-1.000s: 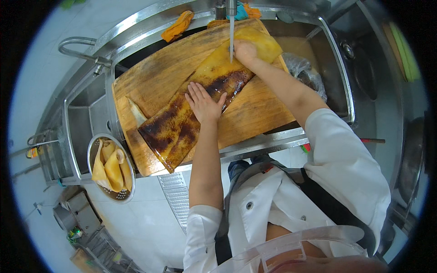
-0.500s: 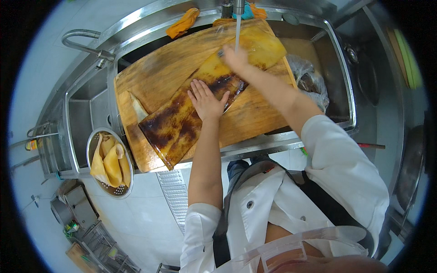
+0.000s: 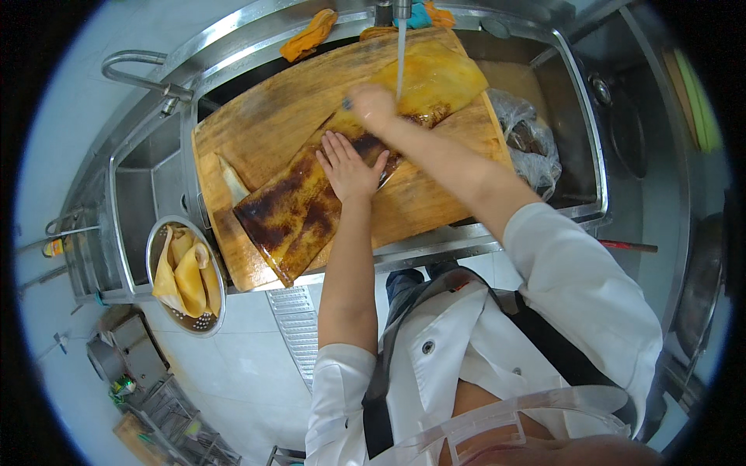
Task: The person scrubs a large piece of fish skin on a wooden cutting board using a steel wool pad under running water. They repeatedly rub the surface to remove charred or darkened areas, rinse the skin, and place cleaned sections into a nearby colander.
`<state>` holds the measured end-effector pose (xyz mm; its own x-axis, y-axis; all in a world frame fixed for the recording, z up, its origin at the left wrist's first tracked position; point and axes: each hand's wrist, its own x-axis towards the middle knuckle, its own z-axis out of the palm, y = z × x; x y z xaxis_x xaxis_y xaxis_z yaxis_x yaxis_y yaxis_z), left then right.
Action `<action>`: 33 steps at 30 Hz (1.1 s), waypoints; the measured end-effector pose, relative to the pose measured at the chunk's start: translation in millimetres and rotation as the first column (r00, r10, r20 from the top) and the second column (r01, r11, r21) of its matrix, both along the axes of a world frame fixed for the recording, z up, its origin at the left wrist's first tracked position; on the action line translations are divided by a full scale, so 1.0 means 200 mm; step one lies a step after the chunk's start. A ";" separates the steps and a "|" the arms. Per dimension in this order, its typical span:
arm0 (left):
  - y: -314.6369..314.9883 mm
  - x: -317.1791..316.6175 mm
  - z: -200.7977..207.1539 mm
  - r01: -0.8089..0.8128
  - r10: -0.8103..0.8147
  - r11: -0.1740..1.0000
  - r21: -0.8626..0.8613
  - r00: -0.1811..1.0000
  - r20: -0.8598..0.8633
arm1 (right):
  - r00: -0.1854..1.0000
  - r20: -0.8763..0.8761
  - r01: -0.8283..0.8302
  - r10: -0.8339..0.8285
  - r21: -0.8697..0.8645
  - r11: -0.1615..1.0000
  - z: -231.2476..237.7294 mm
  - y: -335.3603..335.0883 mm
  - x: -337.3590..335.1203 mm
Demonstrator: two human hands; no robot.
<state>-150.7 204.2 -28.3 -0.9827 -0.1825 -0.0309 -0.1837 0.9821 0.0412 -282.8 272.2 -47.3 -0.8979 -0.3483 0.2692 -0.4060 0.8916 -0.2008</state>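
A long flat slab of yellow-brown food with dark charred patches (image 3: 311, 206) lies across a wooden cutting board (image 3: 256, 128) set over a steel sink. My left hand (image 3: 350, 167) presses flat on the slab's middle, fingers spread. My right hand (image 3: 371, 106) is closed around a small dark-tipped tool, held against the slab's far, paler end. A thin stream of water (image 3: 401, 54) falls from the tap right beside that hand.
A metal colander (image 3: 186, 276) with yellow folded pieces sits at the sink's left front corner. A clear plastic bag (image 3: 528, 144) lies in the right basin. Orange cloths (image 3: 311, 35) rest on the sink's back rim. A curved faucet pipe (image 3: 136, 66) stands at the left.
My right hand has shifted slightly left and nearer along the slab, under the water stream. My left hand stays pressed on the slab.
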 end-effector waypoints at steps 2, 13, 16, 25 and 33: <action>-0.01 0.01 0.00 0.006 0.002 0.997 -0.073 0.994 0.105 | 0.982 -0.067 -0.176 0.176 -0.005 0.984 0.03 -0.14 0.18; -0.01 0.00 -0.09 0.016 -0.012 0.999 0.036 0.994 -0.104 | 0.982 -0.077 0.181 -0.174 0.105 0.978 -0.02 0.36 0.10; -0.03 0.00 -0.07 0.005 -0.006 0.999 -0.041 0.999 -0.034 | 0.995 -0.057 -0.079 0.079 0.012 0.997 0.02 0.06 0.31; -0.03 0.03 -0.08 -0.013 0.012 1.000 -0.008 0.999 -0.047 | 0.966 0.061 0.247 -0.252 0.083 0.966 0.05 0.58 0.05; -0.06 0.04 -0.08 0.033 -0.033 0.999 -0.005 0.995 -0.094 | 0.988 0.072 -0.138 0.139 -0.018 0.990 0.00 0.17 0.30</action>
<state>-143.6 192.2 -44.4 -0.9867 -0.1497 0.0629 -0.1465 0.9878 0.0534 -222.4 306.2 -47.6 -0.8585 -0.4677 0.2102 -0.5095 0.8246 -0.2458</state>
